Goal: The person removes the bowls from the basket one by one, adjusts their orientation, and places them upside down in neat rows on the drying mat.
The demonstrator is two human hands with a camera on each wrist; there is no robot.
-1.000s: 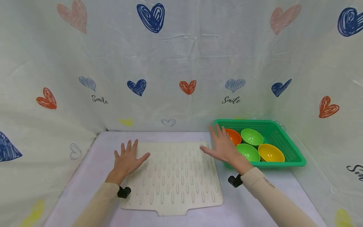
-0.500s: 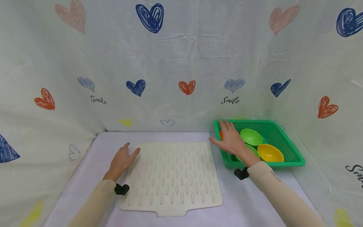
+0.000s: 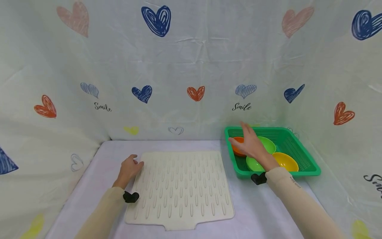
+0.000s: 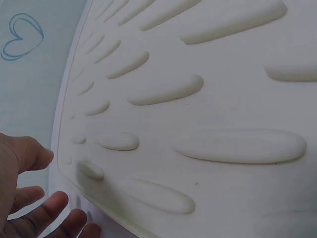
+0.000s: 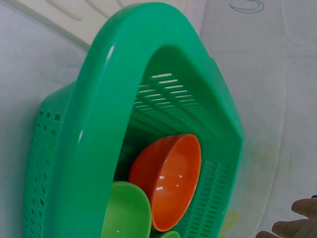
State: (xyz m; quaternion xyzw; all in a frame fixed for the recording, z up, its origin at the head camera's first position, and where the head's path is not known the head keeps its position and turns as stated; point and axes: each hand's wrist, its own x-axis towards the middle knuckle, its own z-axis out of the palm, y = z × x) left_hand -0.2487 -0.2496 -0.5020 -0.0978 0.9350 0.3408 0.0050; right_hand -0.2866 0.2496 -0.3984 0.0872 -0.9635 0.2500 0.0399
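Observation:
My left hand (image 3: 129, 171) is beside the upper left edge of a cream mat (image 3: 180, 221) with raised oblong ridges. In the left wrist view its loosely bent fingers (image 4: 53, 204) hold nothing near the mat's corner. Over the green plastic basket (image 3: 310, 172) is my right hand (image 3: 252, 145), its fingers spread and holding nothing. Inside the basket sit an orange bowl (image 5: 174, 184), a far green bowl (image 3: 269, 145), a near green bowl (image 3: 253, 164) and a yellow bowl (image 3: 286, 161). The right hand and wrist partly cover the green bowls in the head view.
A white cloth (image 3: 250, 215) covers the table under the mat and basket. Behind and at both sides hangs a pale curtain (image 3: 209, 59) printed with hearts. The basket stands right of the mat, near the back curtain.
My right hand has moved right, from the basket's left edge to over the bowls. My left hand has drawn back left from over the mat to its edge, fingers less spread.

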